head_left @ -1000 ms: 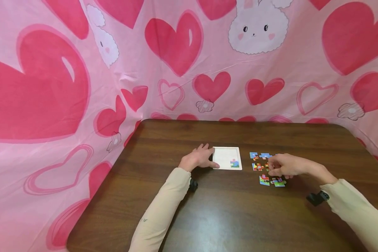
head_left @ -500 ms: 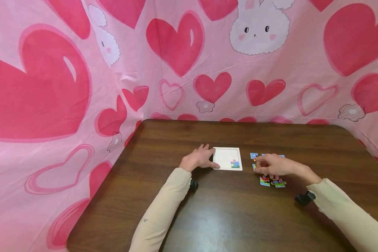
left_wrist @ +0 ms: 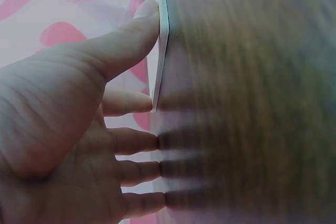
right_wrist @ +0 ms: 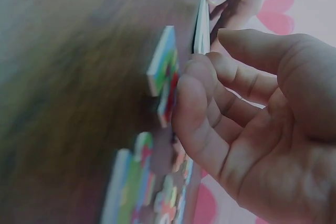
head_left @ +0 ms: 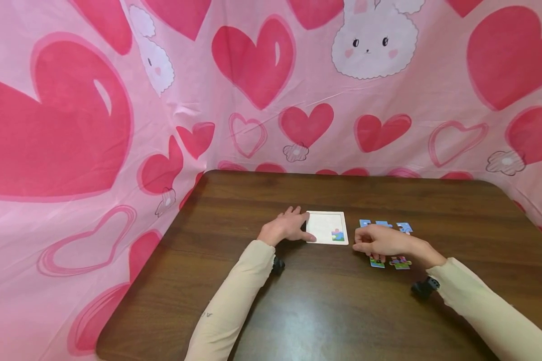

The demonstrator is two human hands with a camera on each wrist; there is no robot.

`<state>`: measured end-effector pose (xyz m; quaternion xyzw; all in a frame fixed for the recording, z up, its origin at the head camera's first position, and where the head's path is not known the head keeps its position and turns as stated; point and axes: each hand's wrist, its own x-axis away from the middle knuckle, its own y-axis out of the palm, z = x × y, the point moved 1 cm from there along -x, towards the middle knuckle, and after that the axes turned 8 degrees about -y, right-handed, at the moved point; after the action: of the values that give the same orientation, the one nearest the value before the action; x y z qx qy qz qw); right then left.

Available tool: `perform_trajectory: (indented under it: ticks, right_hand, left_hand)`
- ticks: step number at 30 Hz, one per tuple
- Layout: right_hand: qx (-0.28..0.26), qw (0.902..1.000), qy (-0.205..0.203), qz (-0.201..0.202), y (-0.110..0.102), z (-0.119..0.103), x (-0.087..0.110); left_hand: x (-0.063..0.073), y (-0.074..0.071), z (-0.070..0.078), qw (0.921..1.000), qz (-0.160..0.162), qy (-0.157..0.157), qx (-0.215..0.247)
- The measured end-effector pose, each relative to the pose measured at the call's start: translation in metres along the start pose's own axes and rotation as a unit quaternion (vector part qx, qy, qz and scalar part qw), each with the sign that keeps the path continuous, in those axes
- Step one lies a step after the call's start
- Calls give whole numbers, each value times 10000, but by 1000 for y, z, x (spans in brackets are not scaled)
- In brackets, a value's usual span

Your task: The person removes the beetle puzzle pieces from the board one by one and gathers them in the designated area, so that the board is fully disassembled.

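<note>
A white square puzzle tray [head_left: 319,225] lies on the table, with one colourful jigsaw piece [head_left: 339,236] in its near right corner. My left hand [head_left: 289,225] holds the tray's left side still, thumb [left_wrist: 134,38] on its edge and the other fingers spread on the table. My right hand [head_left: 379,240] is low over the loose pieces, right of the tray. In the right wrist view its lower fingertips touch a green and red jigsaw piece [right_wrist: 166,64]. Its thumb [right_wrist: 247,43] stands apart from the index finger. The hand hides some pieces in the head view.
Blue-topped jigsaw pieces [head_left: 383,224] lie behind my right hand, one more [head_left: 404,227] to their right. Another piece [head_left: 400,263] lies near its wrist. The brown table [head_left: 271,190] meets a pink heart-patterned cloth [head_left: 253,140] at the back and left.
My right hand has moved left across the loose pieces, toward the tray. The green and red piece under its fingers has shifted slightly left. My left hand and the tray have stayed put.
</note>
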<state>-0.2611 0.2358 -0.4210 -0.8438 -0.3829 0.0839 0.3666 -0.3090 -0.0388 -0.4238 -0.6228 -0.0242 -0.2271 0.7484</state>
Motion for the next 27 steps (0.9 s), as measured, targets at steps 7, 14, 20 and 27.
perform_trajectory:
  ticks: [7, 14, 20, 27]
  right_hand:
    - [258, 9994, -200, 130, -4, -6, -15]
    - [520, 9981, -267, 214, -2, -9, -31]
    - [542, 9982, -147, 200, -2, -8, -38]
    - [616, 9976, -120, 286, -4, -4, -40]
  left_hand:
    - [-1, 0, -1, 10000, -12, 11, -28]
    - [-1, 0, 0, 10000, -34, -18, -61]
    - [-1, -1, 0, 9999, -42, -28, -98]
    - [-1, -1, 1, 9999, -37, 3, -134]
